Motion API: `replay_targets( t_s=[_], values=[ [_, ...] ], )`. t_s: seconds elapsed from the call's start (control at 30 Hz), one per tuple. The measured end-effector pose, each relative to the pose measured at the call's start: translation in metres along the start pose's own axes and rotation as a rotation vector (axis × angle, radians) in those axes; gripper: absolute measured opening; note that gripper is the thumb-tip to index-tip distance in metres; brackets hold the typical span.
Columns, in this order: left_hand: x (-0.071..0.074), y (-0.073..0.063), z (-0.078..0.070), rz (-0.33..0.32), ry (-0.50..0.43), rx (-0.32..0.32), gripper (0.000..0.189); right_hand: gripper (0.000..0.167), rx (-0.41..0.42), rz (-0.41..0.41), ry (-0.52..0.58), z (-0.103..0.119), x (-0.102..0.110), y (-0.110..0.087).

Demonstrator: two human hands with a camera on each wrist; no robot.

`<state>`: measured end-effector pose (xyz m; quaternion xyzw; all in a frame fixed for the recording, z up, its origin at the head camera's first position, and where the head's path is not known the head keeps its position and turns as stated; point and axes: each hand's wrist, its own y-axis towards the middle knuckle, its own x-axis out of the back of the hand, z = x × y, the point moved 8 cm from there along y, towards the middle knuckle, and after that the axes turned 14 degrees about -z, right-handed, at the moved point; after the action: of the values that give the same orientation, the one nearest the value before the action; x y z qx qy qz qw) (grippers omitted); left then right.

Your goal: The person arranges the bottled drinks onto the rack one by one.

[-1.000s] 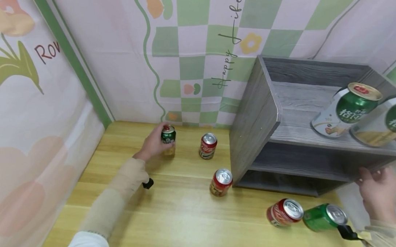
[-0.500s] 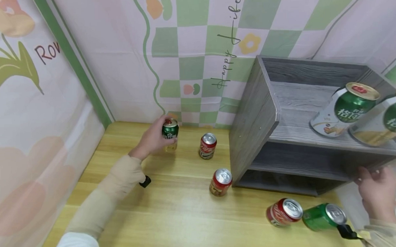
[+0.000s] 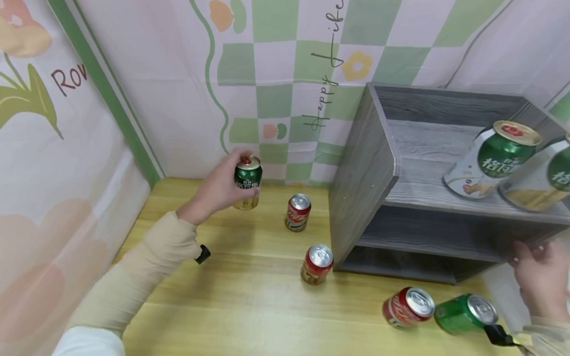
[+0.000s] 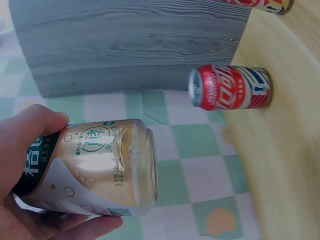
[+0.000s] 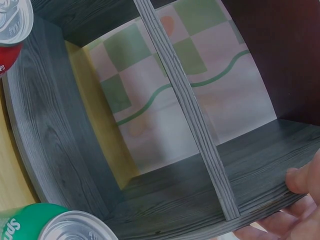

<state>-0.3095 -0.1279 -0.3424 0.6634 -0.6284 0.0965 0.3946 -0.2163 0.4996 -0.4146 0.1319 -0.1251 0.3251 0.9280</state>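
Note:
In the head view my left hand [image 3: 212,193] grips a green-and-gold drink can [image 3: 249,175] around its side, thumb on one side and fingers on the other. The left wrist view shows this can [image 4: 105,165] with its bottom end free of the hand and apart from the table. My right hand [image 3: 543,279] holds the lower right edge of the grey wooden shelf [image 3: 366,196]. From the right wrist, the thumb [image 5: 306,177] lies on the shelf's inner side, with fingers curled under the edge.
Two similar tall cans, one white and green [image 3: 498,160], stand on the upper shelf. Red cola cans [image 3: 299,212] [image 3: 317,266] stand left of the shelf. Another red can [image 3: 405,307] and a green Sprite can [image 3: 464,313] stand in front. A patterned cloth [image 3: 281,57] hangs behind.
My left hand has lifted the green-and-gold can off the table, moving up and slightly right in the head view. The right hand has stayed on the shelf edge.

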Motion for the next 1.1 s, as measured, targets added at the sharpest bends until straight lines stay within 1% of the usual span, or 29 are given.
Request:
replay_targets(
  t_s=[0.07,0.13,0.27,0.37,0.47,0.57,0.6,0.67,0.83,1.0,1.1],
  values=[
    [0.006,0.002,-0.009,-0.003,0.001,-0.007,0.085,0.048,0.011,-0.001,-0.032,0.0,0.0,0.0],
    [0.012,0.004,-0.018,-0.013,0.002,-0.016,0.084,0.048,0.013,0.001,-0.041,0.0,0.0,0.0],
    [0.024,0.009,-0.036,-0.039,0.005,-0.049,0.083,0.047,0.01,0.009,-0.01,-0.001,0.001,0.0],
    [0.031,0.015,-0.048,-0.05,0.005,-0.072,0.083,0.048,0.025,0.01,-0.051,-0.001,0.0,-0.001],
    [0.038,0.02,-0.063,-0.05,0.0,-0.091,0.083,0.05,0.027,0.004,-0.067,-0.001,0.001,-0.002],
    [0.044,0.025,-0.077,-0.047,-0.022,-0.103,0.082,0.05,0.002,0.013,-0.003,-0.001,0.002,-0.002],
    [0.046,0.027,-0.081,-0.047,-0.028,-0.105,0.081,0.05,0.001,0.015,0.0,0.0,0.002,-0.002],
    [0.049,0.028,-0.089,-0.047,-0.045,-0.106,0.08,0.05,0.021,0.019,-0.039,0.002,0.001,-0.002],
    [0.052,0.033,-0.109,-0.04,-0.052,-0.118,0.079,0.05,0.058,0.01,-0.154,0.005,-0.002,-0.002],
    [0.05,0.037,-0.132,-0.029,-0.024,-0.164,0.08,0.049,0.04,0.006,-0.122,0.003,-0.002,-0.002],
    [0.049,0.039,-0.145,-0.015,-0.005,-0.183,0.079,0.049,0.035,0.005,-0.136,0.001,-0.002,-0.002]
  ],
)
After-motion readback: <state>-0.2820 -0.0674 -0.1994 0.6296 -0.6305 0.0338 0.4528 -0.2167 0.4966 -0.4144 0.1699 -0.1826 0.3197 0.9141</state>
